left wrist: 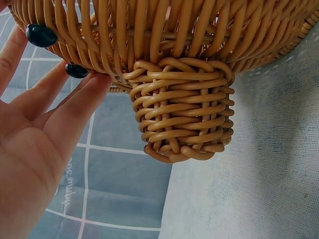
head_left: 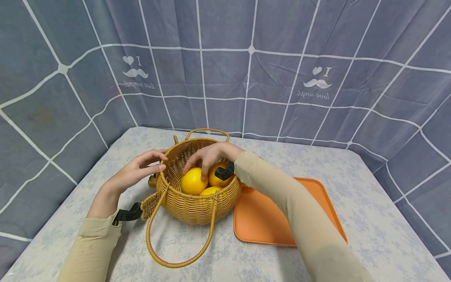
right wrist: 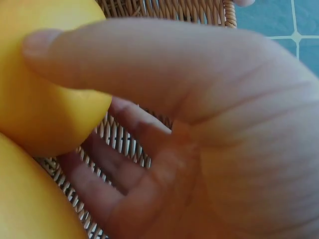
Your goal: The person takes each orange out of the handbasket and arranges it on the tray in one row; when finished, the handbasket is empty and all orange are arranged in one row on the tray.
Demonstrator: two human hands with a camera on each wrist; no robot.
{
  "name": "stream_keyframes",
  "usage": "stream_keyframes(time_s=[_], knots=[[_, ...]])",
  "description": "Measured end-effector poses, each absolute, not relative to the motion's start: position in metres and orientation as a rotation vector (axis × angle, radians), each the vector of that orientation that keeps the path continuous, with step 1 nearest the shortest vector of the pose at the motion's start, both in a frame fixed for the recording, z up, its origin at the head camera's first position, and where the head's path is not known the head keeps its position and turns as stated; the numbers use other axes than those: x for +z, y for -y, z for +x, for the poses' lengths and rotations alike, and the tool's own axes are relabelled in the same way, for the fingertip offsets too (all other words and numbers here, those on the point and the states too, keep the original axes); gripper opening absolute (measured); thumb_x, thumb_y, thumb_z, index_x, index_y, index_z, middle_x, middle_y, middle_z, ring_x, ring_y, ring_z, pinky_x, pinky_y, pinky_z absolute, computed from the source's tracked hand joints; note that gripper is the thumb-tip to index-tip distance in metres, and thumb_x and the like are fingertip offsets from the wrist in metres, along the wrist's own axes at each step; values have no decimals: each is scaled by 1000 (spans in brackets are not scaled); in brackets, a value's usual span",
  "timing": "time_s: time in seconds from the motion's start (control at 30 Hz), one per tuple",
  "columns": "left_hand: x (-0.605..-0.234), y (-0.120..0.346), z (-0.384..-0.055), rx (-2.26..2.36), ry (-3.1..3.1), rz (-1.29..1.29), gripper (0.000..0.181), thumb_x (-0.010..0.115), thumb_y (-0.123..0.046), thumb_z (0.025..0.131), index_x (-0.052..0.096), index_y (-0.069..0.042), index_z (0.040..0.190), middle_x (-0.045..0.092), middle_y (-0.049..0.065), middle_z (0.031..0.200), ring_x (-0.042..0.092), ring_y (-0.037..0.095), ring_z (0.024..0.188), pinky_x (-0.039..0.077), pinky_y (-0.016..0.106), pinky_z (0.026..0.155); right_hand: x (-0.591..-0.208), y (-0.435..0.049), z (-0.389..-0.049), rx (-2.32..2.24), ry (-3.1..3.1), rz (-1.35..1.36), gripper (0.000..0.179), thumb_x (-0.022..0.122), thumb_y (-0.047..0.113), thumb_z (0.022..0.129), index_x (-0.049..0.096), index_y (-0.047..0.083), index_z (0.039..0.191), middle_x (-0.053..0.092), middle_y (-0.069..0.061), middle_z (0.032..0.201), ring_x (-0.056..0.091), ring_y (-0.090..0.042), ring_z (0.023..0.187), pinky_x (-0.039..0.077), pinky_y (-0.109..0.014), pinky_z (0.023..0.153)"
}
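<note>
Inside the wicker basket (head_left: 201,209), my right hand (head_left: 213,154) grips a round yellow fruit (head_left: 192,181). In the right wrist view the thumb (right wrist: 75,59) presses on its near side while the other fingers reach round behind, their tips partly hidden. Two more yellow fruits (head_left: 211,190) lie against it in the basket. My left hand (head_left: 135,168) touches the basket's left rim with fairly straight fingers. In the left wrist view those fingers (left wrist: 75,112) rest against the woven side, beside dark beads (left wrist: 42,36) and a stubby woven projection (left wrist: 184,109).
An orange tray (head_left: 260,219) lies right of the basket, partly beneath my right forearm. One basket handle (head_left: 176,266) droops onto the pale patterned tablecloth (head_left: 130,250); the other handle (head_left: 208,129) stands at the back. A grey-blue checked curtain (head_left: 225,74) surrounds the table's far side.
</note>
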State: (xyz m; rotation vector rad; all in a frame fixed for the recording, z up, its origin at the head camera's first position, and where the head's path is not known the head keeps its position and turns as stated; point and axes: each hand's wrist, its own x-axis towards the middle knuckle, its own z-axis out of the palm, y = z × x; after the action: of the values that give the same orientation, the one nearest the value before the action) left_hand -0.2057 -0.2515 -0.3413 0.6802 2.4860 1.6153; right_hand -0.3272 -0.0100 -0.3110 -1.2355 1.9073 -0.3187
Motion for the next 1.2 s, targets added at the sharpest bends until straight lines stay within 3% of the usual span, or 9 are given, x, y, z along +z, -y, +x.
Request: stream_keyframes(time_s=[0.37,0.57,0.63,0.93,1.2], knots=[[-342,252,-206,1612,-2489,686,23,56,-16,96,52,-4,115,33,13,147,32,35,132,33,33,98,-312,11,-324,-302,-1857,-1280,54,74,21,81,52,18,130,44,5,132,39,-10,118,34,-22,96],[-343,251,-206,1624,-2479,691,24,56,-16,96,51,-2,115,32,15,147,31,37,133,28,52,102,-312,13,-324,-299,-1870,-1312,49,75,16,80,53,15,124,45,3,128,38,-13,119,31,-29,101],[-343,252,-206,1627,-2476,692,25,56,-16,96,51,-1,115,32,15,147,30,38,133,27,54,102,-312,13,-325,-298,-1875,-1313,48,75,15,80,53,15,122,45,3,127,38,-12,118,32,-29,101],[-343,251,-206,1632,-2472,683,25,56,-16,96,51,-1,115,31,15,147,29,38,133,25,57,102,-312,12,-324,-277,-1866,-1243,62,72,17,83,46,22,139,38,3,143,36,-12,125,33,-25,100],[-343,251,-206,1633,-2472,679,25,56,-16,96,50,-1,115,32,15,147,30,38,133,25,58,102,-313,11,-324,-289,-1843,-1208,56,70,26,84,48,23,136,42,4,137,41,-10,117,37,-22,94]])
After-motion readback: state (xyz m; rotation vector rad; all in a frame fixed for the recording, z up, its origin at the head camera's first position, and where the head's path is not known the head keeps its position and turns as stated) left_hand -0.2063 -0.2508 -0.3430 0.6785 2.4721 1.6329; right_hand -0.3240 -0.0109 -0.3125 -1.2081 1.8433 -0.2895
